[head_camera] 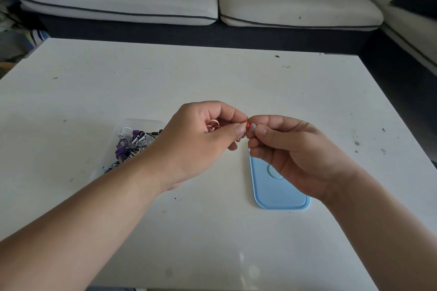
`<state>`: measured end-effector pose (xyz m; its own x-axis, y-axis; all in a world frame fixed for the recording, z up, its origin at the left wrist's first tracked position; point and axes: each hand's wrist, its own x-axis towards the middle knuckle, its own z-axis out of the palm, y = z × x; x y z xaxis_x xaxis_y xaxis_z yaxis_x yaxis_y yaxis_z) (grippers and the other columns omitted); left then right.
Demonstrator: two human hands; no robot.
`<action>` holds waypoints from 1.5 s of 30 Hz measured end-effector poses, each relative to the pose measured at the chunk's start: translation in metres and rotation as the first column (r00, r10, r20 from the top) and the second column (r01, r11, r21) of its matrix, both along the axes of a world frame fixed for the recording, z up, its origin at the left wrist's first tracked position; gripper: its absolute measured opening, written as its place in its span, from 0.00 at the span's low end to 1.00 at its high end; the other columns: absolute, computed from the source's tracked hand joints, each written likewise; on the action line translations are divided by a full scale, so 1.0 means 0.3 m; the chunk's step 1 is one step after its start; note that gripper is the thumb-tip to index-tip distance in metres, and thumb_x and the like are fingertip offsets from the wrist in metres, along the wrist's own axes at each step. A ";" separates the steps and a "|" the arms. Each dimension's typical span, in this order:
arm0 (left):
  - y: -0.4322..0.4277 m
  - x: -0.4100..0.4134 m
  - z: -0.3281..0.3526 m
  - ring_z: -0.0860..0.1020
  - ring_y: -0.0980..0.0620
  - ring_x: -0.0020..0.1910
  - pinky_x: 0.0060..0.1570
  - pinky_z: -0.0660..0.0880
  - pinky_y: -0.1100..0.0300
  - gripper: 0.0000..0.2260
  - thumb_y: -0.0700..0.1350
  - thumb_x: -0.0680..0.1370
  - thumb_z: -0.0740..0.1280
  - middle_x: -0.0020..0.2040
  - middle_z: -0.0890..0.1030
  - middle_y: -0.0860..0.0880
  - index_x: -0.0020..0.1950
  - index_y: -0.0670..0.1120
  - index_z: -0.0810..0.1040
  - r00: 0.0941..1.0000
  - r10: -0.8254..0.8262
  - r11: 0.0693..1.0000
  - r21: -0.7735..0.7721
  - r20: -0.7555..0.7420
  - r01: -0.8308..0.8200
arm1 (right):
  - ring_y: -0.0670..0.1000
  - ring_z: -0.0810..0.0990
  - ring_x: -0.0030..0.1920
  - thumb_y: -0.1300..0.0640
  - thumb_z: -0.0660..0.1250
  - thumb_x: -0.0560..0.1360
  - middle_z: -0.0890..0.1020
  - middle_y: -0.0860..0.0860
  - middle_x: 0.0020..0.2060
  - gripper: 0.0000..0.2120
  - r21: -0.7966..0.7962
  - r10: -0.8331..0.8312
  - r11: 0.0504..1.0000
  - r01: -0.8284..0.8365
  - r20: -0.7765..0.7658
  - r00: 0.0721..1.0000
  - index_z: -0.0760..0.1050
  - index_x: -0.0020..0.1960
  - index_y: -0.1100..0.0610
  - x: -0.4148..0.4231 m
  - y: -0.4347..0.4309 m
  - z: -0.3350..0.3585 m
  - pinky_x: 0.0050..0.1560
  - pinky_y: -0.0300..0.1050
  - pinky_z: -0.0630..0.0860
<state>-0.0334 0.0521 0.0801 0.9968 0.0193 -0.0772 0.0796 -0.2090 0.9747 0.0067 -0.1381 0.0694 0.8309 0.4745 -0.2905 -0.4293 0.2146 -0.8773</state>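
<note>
1. Both hands are up over the middle of the desk (165, 78), meeting fingertip to fingertip. The left hand (201, 139) is curled round a little bundle of red-and-white cord (212, 125), with thumb and forefinger pinching it right at the end.
2. The right hand (290, 149) pinches the other side of the same spot, on a small red end piece (247, 125) with a pale bit next to it. It's tiny and half covered by fingers, so I can't say for sure if it's an earbud or a plug.
3. Handling-wise, I'd guess this thing weighs next to nothing. The cord is thin and floppy, and the loops will spring apart the moment the grip loosens.
4. The end piece looks smooth and hard, so probably a bit slippery between fingertips. A firm pinch on its sides beats squeezing the tip.
5. I'd hold the hard end piece, not the wire just behind it. That joint is usually the weak spot, and tugging there could break it.
6. The loops are best kept in the palm, like the left hand does.
7. Other stuff: a clear box (142, 121) of tangled purple, white and black cables (132, 142) sits on the left just behind the left wrist, a blue lid (276, 194) lies flat under the right hand, and a sofa (118, 0) runs along the far side.
</note>
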 end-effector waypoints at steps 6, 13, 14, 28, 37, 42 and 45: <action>-0.003 0.000 -0.002 0.75 0.63 0.25 0.28 0.70 0.73 0.04 0.38 0.80 0.72 0.31 0.82 0.58 0.52 0.44 0.85 1.000 -0.017 1.000 0.006 0.019 0.017 | 0.50 0.82 0.38 0.64 0.69 0.71 0.83 0.54 0.38 0.06 0.041 0.021 0.999 -0.020 -0.023 1.000 0.85 0.45 0.61 0.002 -0.004 -0.010 0.41 0.41 0.82; -0.006 -0.008 0.000 0.74 0.62 0.25 0.28 0.70 0.73 0.04 0.37 0.80 0.71 0.30 0.81 0.58 0.53 0.42 0.85 0.999 -0.037 0.999 -0.022 0.031 0.038 | 0.50 0.81 0.37 0.63 0.69 0.71 0.83 0.54 0.37 0.04 0.011 0.047 0.999 -0.047 -0.003 0.999 0.82 0.45 0.62 0.007 -0.009 -0.006 0.39 0.40 0.80; -0.006 -0.008 0.000 0.74 0.62 0.25 0.28 0.70 0.73 0.04 0.37 0.80 0.71 0.31 0.81 0.57 0.52 0.42 0.85 0.999 -0.038 0.999 -0.019 0.033 0.039 | 0.50 0.81 0.37 0.63 0.69 0.71 0.83 0.54 0.37 0.04 0.002 0.047 0.999 -0.047 0.002 0.999 0.82 0.44 0.62 0.008 -0.011 -0.006 0.39 0.40 0.81; -0.001 0.002 -0.011 0.84 0.52 0.41 0.46 0.82 0.59 0.02 0.41 0.79 0.73 0.44 0.87 0.48 0.50 0.47 0.84 0.992 0.026 0.998 0.045 0.127 -0.032 | 0.49 0.83 0.40 0.61 0.67 0.75 0.83 0.54 0.40 0.07 0.113 0.005 0.994 -0.003 -0.015 1.000 0.83 0.48 0.62 -0.005 0.014 -0.003 0.44 0.40 0.82; -0.006 0.004 -0.008 0.84 0.54 0.39 0.42 0.79 0.65 0.02 0.41 0.79 0.73 0.43 0.87 0.50 0.50 0.47 0.84 0.989 -0.011 0.999 0.053 0.149 0.003 | 0.48 0.82 0.39 0.62 0.66 0.76 0.83 0.53 0.40 0.07 0.114 0.018 0.993 -0.011 -0.065 0.998 0.83 0.47 0.61 -0.001 0.004 0.006 0.42 0.39 0.81; -0.010 0.004 -0.007 0.83 0.55 0.38 0.41 0.78 0.66 0.03 0.40 0.79 0.73 0.42 0.87 0.50 0.50 0.47 0.85 0.987 -0.022 0.998 0.061 0.158 0.012 | 0.47 0.81 0.38 0.62 0.66 0.76 0.82 0.53 0.39 0.06 0.143 0.039 0.989 -0.024 -0.103 0.994 0.82 0.46 0.61 -0.001 0.001 0.007 0.42 0.39 0.81; -0.011 0.005 -0.014 0.84 0.55 0.39 0.43 0.79 0.65 0.02 0.40 0.79 0.73 0.42 0.87 0.54 0.50 0.47 0.85 0.982 0.007 0.993 0.113 0.187 -0.028 | 0.48 0.82 0.38 0.62 0.69 0.74 0.83 0.54 0.40 0.04 0.122 -0.022 0.992 0.037 -0.128 0.991 0.81 0.47 0.61 0.000 0.007 0.005 0.41 0.39 0.82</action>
